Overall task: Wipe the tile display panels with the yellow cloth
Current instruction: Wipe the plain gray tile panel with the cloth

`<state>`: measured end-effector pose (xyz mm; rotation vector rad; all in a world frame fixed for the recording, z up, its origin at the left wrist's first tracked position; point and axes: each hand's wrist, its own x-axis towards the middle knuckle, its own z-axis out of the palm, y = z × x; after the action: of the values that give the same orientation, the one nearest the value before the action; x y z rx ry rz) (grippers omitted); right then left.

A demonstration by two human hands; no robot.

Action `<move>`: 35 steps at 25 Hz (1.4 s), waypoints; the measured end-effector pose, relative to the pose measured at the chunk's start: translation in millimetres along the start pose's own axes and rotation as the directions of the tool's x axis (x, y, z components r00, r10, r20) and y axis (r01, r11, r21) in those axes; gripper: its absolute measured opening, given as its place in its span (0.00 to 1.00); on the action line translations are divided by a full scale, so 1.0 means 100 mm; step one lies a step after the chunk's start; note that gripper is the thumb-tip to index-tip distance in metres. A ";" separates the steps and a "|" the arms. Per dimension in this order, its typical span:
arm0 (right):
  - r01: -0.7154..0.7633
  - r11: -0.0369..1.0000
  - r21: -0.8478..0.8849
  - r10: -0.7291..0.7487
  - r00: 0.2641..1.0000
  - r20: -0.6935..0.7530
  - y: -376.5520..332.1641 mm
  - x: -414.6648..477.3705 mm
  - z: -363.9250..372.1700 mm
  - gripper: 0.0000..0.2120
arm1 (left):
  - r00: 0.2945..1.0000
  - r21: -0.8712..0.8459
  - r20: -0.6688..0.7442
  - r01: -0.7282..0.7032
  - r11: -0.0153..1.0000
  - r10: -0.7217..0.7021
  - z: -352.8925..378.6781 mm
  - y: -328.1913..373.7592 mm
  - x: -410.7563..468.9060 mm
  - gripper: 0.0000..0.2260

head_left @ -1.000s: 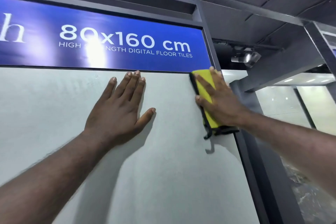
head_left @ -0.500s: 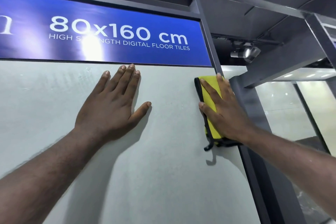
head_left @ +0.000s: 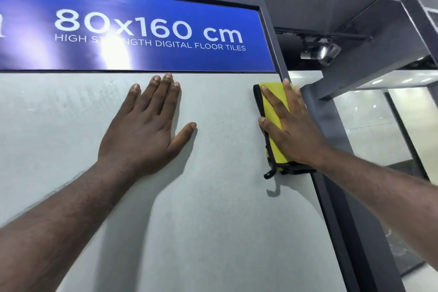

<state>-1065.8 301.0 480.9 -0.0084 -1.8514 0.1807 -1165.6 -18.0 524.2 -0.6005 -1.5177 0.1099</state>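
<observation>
While both lie flat on 1 pale grey tile panel [head_left: 213,220] —
L hand [head_left: 142,135]: fingers straight.
R hand [head_left: 294,133]: straight-fingered atop 1 yellow black-edged cloth [head_left: 276,152].

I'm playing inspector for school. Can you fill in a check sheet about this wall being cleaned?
Surface: pale grey tile panel, upright, faint marks near top left.
Job's things: yellow cloth, black-edged, flat against the panel's top right.
Clutter: nothing seen.
Hands: left hand flat on the panel, fingers straight; right hand presses the cloth, fingers straight.
Cables: nothing seen.
Surroundings: blue sign above reading 80x160 cm; dark frame post; spotlight at right.
</observation>
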 end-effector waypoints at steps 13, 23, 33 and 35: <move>-0.104 0.994 0.044 0.106 0.993 -0.053 -0.21 -0.11 0.07 0.31 | 1.000 -0.012 -0.005 0.006 1.000 -0.006 0.01 0.04 -0.12 0.40; -0.149 0.989 0.016 0.150 0.986 -0.079 -0.24 -0.08 0.10 0.31 | 0.999 -0.024 -0.016 -0.030 0.999 0.029 0.02 0.04 -0.17 0.40; -0.198 0.980 0.009 0.198 0.975 -0.102 -0.43 -0.01 0.12 0.30 | 0.999 -0.056 0.009 -0.045 0.997 0.046 -0.01 0.04 -0.18 0.40; -0.130 0.991 -0.002 0.129 0.986 -0.103 -0.63 0.04 0.19 0.31 | 0.999 -0.054 0.010 -0.046 0.997 0.047 -0.01 0.05 -0.19 0.40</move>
<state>-1079.3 237.0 487.7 -0.1423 -1.7496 0.2585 -1164.7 -21.8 504.9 -0.6797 -1.5218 0.1084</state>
